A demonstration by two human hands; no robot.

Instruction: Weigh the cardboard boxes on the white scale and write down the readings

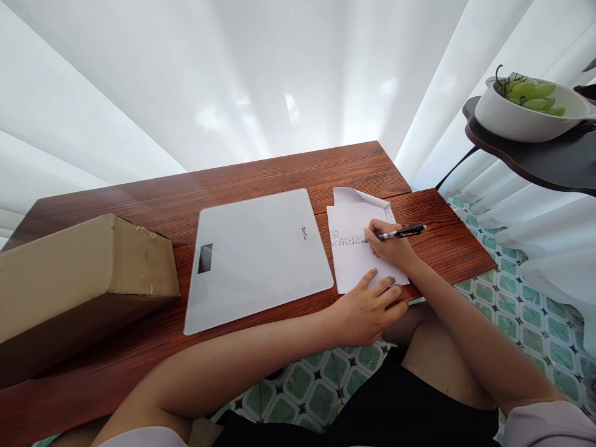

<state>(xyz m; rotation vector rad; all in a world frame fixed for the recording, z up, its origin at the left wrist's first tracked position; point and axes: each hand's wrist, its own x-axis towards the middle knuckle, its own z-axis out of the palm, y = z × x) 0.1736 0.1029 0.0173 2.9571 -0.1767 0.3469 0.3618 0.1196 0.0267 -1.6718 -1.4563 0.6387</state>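
Leaning over the paper [349, 267], the pen [406, 231] has its tip at the lines of small writing across the middle of the page, its other end pointing right. The right grip [390, 245] is closed around the pen, the fingers bunched near the tip; whether the tip touches the page I cannot tell. The left grip [365, 310] is loose, its fingers slightly spread and reaching over the page's near edge, with nothing clasped. A circled mark stands at the page's left side, and a sheet curls at the far end.

Just left of the paper, the white scale [261, 261] lies flat on the wooden desk [261, 171], its dark display toward the box [56, 273] at the desk's left. White curtains [279, 74] hang beyond. At upper right, a bowl [512, 121] of grapes [533, 96] rests on a dark shelf [549, 158], above green-and-white floor tiles [512, 310].
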